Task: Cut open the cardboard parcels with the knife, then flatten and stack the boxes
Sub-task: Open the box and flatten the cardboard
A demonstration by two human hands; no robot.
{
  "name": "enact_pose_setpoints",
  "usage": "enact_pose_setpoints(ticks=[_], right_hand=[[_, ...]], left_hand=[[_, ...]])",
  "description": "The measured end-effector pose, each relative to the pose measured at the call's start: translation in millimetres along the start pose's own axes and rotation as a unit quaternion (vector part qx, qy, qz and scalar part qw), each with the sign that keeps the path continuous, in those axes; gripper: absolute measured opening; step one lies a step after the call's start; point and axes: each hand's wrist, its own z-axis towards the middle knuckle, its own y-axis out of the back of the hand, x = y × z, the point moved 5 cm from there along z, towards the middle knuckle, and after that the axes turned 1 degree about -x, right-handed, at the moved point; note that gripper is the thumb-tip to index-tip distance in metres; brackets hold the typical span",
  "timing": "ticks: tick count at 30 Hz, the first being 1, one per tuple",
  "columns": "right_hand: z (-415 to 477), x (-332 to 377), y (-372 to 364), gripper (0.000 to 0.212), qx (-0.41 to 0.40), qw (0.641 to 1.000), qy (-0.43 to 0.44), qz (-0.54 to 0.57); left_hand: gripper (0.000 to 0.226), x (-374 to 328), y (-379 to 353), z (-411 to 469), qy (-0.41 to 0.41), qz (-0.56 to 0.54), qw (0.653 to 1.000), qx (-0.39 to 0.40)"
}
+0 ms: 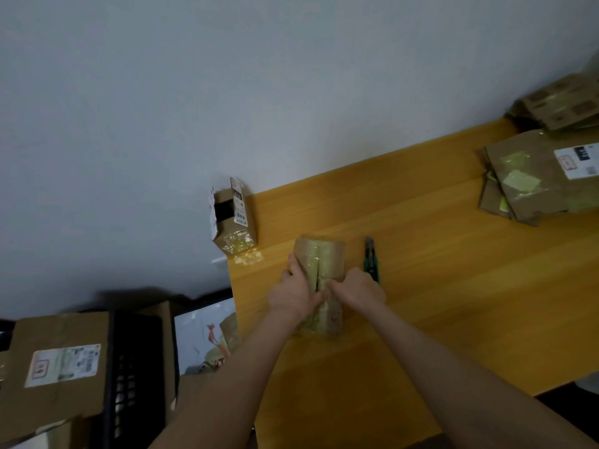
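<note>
A small taped cardboard parcel (pixel 322 264) lies on the wooden table (pixel 437 254). My left hand (pixel 296 291) grips its left side, and my right hand (pixel 355 286) grips its right side near the centre seam. The green utility knife (pixel 371 259) lies on the table just right of the parcel, touched by neither hand. Another small box (pixel 233 218) with a label stands at the table's far left corner against the wall. Flattened boxes (pixel 531 179) are stacked at the far right of the table.
More flattened cardboard (pixel 560 103) lies at the back right by the wall. Left of the table stand a large labelled cardboard box (pixel 58 367), a black crate (pixel 133 367) and a white printed bag (pixel 204 335).
</note>
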Motion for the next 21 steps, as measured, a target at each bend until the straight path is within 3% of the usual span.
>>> enact_pose_setpoints(ticks=[6,12,17,21], right_hand=[[1,0,1,0.041,-0.038,0.998,-0.012,-0.042],[-3,-1,3,0.04,-0.046,0.998,-0.01,-0.036],[-12,-1,10,0.042,-0.033,0.999,-0.003,-0.012],[-20,12,32,0.037,-0.07,0.997,0.025,-0.016]], left_hand=[[0.104,-6,5,0,0.023,0.026,0.999,-0.033],[0.077,-21,19,1,0.023,0.091,0.994,-0.053],[0.07,-21,35,-4,-0.011,0.039,0.999,-0.035],[0.054,-22,61,-6,-0.038,0.006,0.998,-0.045]])
